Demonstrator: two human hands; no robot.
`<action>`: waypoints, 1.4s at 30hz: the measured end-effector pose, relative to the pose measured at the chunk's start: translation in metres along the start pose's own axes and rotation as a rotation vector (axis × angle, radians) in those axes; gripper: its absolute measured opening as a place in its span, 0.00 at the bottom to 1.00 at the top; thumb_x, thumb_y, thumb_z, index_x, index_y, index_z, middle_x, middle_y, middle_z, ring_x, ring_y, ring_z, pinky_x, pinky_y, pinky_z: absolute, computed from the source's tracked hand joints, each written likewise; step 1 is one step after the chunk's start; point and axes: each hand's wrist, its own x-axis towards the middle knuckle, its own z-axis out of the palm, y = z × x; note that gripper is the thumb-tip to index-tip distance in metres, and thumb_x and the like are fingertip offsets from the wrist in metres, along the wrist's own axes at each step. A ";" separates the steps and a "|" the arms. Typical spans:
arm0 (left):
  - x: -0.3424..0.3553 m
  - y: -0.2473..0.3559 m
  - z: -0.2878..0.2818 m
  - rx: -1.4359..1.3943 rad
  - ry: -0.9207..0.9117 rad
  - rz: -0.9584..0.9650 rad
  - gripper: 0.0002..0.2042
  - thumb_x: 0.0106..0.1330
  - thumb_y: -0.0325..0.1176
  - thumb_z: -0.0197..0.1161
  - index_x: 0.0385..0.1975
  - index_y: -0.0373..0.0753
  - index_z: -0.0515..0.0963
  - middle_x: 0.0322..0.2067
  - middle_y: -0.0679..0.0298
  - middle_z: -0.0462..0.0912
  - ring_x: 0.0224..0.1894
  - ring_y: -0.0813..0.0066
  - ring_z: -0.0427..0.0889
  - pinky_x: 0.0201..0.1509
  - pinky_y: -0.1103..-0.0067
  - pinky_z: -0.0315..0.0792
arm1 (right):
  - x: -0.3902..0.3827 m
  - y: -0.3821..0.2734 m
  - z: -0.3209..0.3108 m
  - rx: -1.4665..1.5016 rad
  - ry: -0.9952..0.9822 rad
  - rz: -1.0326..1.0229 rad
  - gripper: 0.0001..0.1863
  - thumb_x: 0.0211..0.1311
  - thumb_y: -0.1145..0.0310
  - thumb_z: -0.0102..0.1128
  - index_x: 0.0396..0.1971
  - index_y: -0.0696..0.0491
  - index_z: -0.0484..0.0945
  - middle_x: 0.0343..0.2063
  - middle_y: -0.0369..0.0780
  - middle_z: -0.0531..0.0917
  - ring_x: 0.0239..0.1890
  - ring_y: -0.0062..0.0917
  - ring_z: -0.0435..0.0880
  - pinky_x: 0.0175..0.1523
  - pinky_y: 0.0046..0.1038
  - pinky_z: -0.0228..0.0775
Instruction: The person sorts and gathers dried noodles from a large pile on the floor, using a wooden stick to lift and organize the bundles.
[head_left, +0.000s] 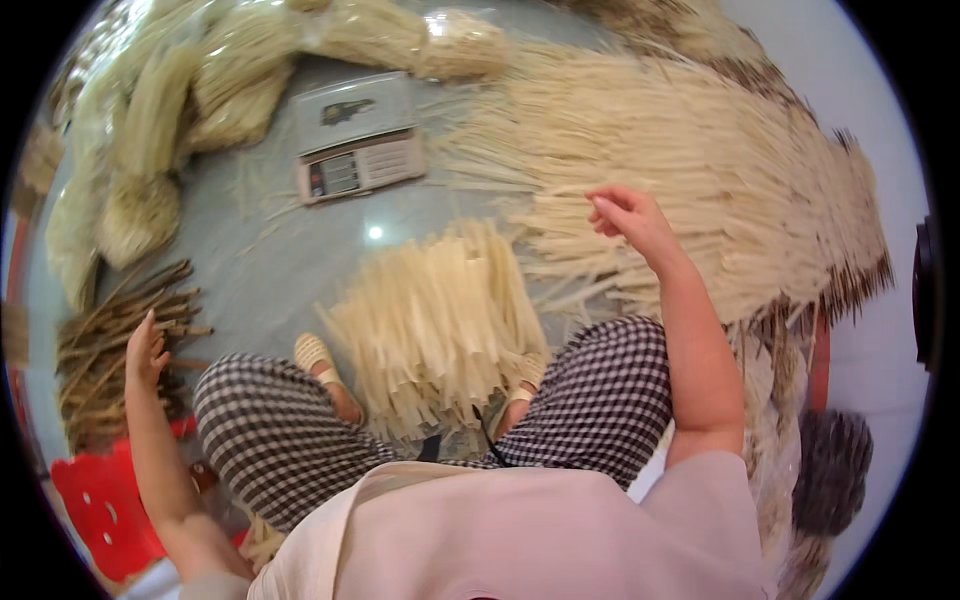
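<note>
My left hand (147, 355) is raised at the left beside a heap of brown sticks (120, 320). Its fingers are apart and I see nothing in them. Over the near left edge of a wide spread of pale, flat plant strips (680, 170) hovers my right hand (634, 222), fingers loosely bent and apart, with nothing visible in it. Between my feet lies a smaller bunch of the same pale strips (440, 315), fanned out on the floor. Neither hand touches that bunch.
A digital scale (360, 165) with a small dark object on its pan stands ahead on the grey floor (260, 290). Bundles of pale strips in clear plastic (150, 120) curve along the far left. A red plastic stool (105, 505) is at my left, a dark bundle (835, 470) at my right.
</note>
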 end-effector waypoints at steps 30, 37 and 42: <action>-0.262 0.069 0.275 0.997 -0.760 0.605 0.17 0.62 0.33 0.59 0.51 0.36 0.73 0.44 0.56 0.77 0.46 0.68 0.78 0.47 0.75 0.72 | -0.091 0.415 -0.012 -0.482 0.685 0.629 0.31 0.48 0.64 0.57 0.57 0.51 0.64 0.49 0.46 0.74 0.52 0.39 0.72 0.55 0.37 0.64; -0.254 0.066 0.271 1.009 -0.721 0.495 0.17 0.62 0.32 0.59 0.51 0.36 0.72 0.45 0.56 0.77 0.45 0.68 0.78 0.46 0.76 0.73 | -0.048 0.372 -0.025 -0.824 0.379 0.843 0.37 0.42 0.61 0.60 0.59 0.44 0.62 0.48 0.45 0.75 0.50 0.36 0.75 0.54 0.35 0.66; -0.259 0.067 0.276 1.036 -0.726 0.540 0.17 0.61 0.33 0.60 0.50 0.37 0.73 0.44 0.56 0.78 0.44 0.67 0.79 0.46 0.75 0.73 | -0.029 0.385 -0.049 -0.536 0.302 0.770 0.35 0.42 0.62 0.61 0.55 0.50 0.65 0.38 0.46 0.81 0.39 0.34 0.81 0.47 0.32 0.71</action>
